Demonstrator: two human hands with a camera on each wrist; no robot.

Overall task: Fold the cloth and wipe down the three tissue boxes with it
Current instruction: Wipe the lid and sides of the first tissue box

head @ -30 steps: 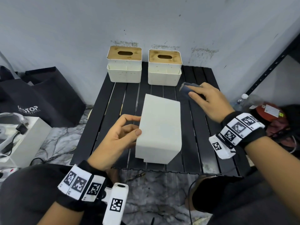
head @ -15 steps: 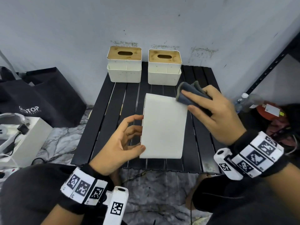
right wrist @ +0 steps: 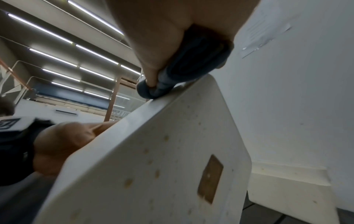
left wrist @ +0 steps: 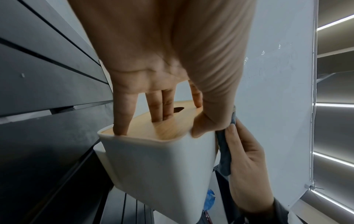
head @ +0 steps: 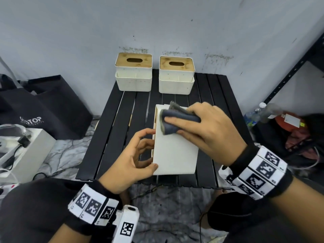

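A white tissue box (head: pixel 175 155) lies on its side in the middle of the black slatted table (head: pixel 112 130), wooden lid (left wrist: pixel 153 125) facing left. My left hand (head: pixel 140 155) grips its left edge, fingers on the lid and thumb on the upper face. My right hand (head: pixel 201 130) holds a folded grey-blue cloth (head: pixel 173 121) and presses it on the far end of the box's upper face (right wrist: pixel 157 89). Two more white tissue boxes with wooden lids, one (head: pixel 133 72) on the left and one (head: pixel 176 75) on the right, stand upright at the table's back edge.
A black bag (head: pixel 43 109) and a white carton (head: pixel 26 148) with cables sit on the floor to the left. A plastic bottle (head: pixel 254 113), a red object (head: pixel 291 120) and a dark metal rack (head: pixel 298 67) are on the right. A grey wall stands behind the table.
My right hand brought the cloth from the table's right side onto the box and slid it left across the far end. The box was turned and my left hand took a firmer grip.
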